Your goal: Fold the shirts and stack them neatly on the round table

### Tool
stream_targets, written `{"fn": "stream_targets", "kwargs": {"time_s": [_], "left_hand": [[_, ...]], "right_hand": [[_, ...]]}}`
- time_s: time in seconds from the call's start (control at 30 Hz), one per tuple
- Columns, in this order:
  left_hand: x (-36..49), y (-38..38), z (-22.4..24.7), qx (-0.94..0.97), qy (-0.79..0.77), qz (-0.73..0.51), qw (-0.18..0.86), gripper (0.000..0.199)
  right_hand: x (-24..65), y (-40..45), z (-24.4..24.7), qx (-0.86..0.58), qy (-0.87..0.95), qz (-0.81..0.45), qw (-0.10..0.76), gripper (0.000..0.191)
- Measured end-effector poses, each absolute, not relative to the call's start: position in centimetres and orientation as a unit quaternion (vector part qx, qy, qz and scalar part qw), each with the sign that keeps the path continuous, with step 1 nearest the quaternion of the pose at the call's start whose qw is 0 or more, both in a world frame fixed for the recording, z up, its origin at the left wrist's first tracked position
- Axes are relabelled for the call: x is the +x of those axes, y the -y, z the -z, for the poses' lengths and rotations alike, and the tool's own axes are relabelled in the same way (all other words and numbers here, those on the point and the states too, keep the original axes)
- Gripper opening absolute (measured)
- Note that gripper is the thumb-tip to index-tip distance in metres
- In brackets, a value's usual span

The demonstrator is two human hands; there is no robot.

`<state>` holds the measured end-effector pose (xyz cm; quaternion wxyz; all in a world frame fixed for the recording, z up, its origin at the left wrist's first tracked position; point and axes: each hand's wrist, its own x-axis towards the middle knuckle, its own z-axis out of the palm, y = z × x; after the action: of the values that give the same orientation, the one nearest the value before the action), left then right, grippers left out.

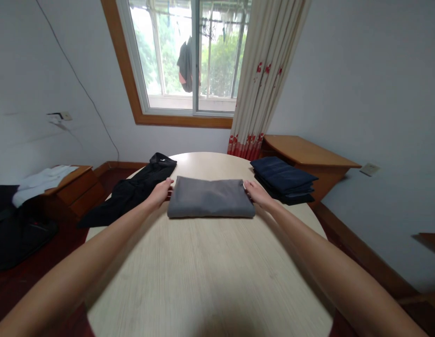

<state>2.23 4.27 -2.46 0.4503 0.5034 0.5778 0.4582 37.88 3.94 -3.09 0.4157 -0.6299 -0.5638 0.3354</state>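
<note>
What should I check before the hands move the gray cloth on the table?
1. Gray cloth folded into a flat rectangle: ok.
2. Left hand at the cloth's left edge, right hand at its right edge: ok.
3. Both hands gripping firmly: cannot tell, some fingers are hidden.
4. Dark folded pile apart from the gray cloth: ok.
5. Black garment folded up neatly: not ok, it lies spread out along the table's left side.

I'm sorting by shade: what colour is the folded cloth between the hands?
The folded cloth is grey, clearest in the head view.
</note>
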Motion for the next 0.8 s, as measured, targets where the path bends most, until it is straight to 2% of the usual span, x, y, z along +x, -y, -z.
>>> {"fn": "stream_targets", "kwargs": {"time_s": [0.2,0.37,0.43,0.57,0.63,0.73,0.8], "left_hand": [[0.8,-2.0,5.8,0.562,-0.503,-0.430,0.496,0.089],[0.8,-2.0,5.9,0.605,-0.491,-0.483,0.400,0.073],[0.6,-2.5,6.4,0.621,-0.518,-0.473,0.349,0.065],[0.2,-2.8,6.2,0.692,-0.599,-0.337,0.220,0.045],[1.0,-2.3,4.9,0.731,-0.621,-0.256,0.121,0.043],[4.4,-1.6,2.5,0.789,-0.578,-0.206,-0.025,0.045],[7.5,-1.8,1.9,0.835,-0.516,-0.188,-0.044,0.048]], "right_hand": [[38.2,-2.6,5.2,-0.619,0.654,-0.258,0.351,0.066],[37.4,-2.8,5.3,-0.608,0.690,-0.110,0.378,0.048],[36.8,-3.0,5.2,-0.633,0.686,-0.082,0.349,0.044],[35.4,-2.3,4.0,-0.688,0.689,-0.035,0.223,0.044],[34.2,-1.8,2.8,-0.695,0.697,0.022,0.175,0.047],[31.3,-1.5,1.4,-0.631,0.758,0.081,0.146,0.047],[29.1,-2.0,1.4,-0.562,0.812,0.074,0.141,0.047]]}}
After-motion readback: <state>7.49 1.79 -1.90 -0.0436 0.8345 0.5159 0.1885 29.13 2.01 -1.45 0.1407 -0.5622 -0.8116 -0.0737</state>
